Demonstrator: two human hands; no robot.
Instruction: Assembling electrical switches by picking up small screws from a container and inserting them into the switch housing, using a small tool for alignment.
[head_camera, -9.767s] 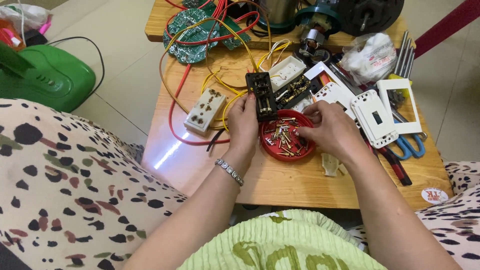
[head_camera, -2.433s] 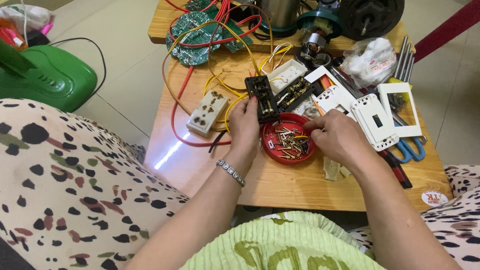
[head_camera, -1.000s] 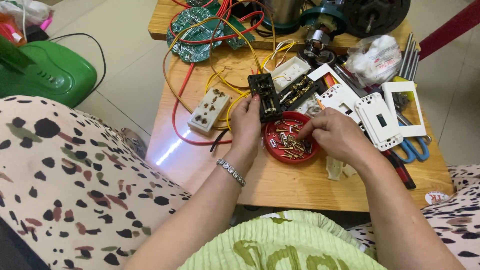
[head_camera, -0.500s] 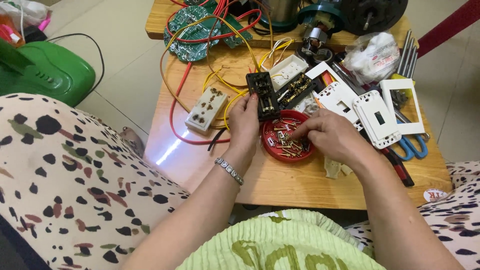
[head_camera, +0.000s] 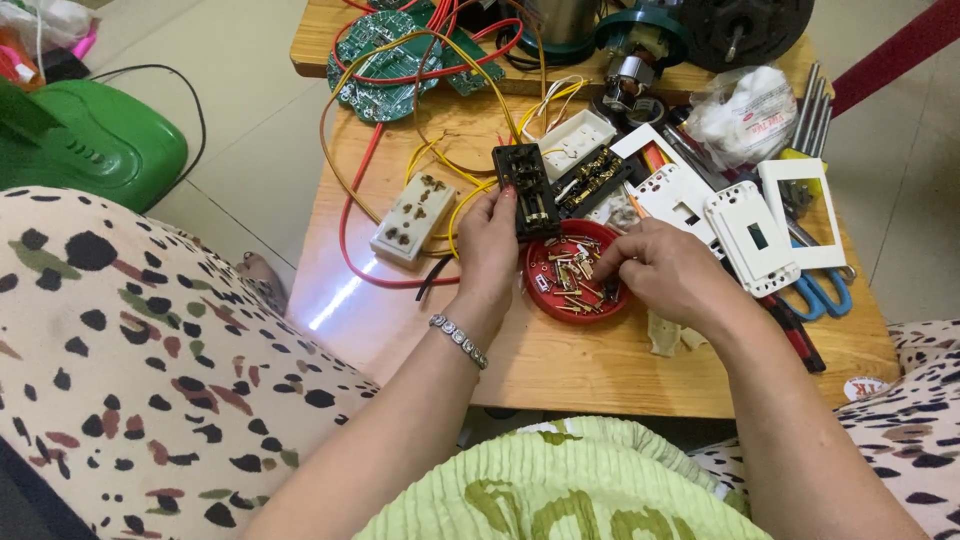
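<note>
My left hand (head_camera: 490, 245) holds a black socket body (head_camera: 526, 187) upright at the near edge of a red round lid (head_camera: 546, 300). The lid is full of several small brass screws and contacts (head_camera: 567, 275). My right hand (head_camera: 668, 272) rests over the right side of the lid, its fingertips pinched among the brass parts; whether it holds one is hidden. A silver bracelet (head_camera: 458, 340) sits on my left wrist.
On the wooden table (head_camera: 580, 365) lie a cream socket (head_camera: 413, 217) on red and yellow wires (head_camera: 352, 220), white switch plates (head_camera: 750, 235), blue-handled scissors (head_camera: 815, 293), green circuit boards (head_camera: 380, 50), a motor (head_camera: 640, 50) and a plastic bag (head_camera: 745, 115). A green appliance (head_camera: 95, 140) stands on the floor at left.
My right hand's fingers have kept picking among the brass parts in the red lid, shifting slightly. My left hand keeps the black socket body in place.
</note>
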